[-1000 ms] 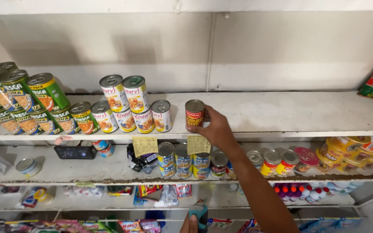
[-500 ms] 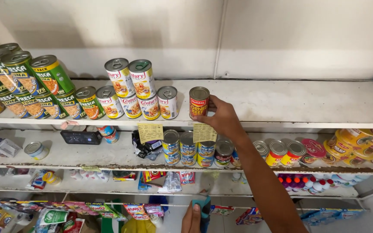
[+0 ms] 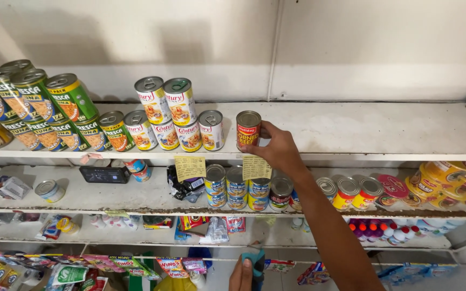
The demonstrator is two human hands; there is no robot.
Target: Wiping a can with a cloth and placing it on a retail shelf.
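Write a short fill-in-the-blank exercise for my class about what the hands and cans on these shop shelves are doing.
1. The right hand grips a red-labelled can standing on the ______ shelf.
2. The can stands to the ______ of the white-labelled cans.
3. The left hand holds a ______-coloured object near the bottom edge.

Missing words: top; right; teal

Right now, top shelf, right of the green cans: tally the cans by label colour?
White-label cans: 6
Red-label can, gripped by the right hand: 1
Total: 7
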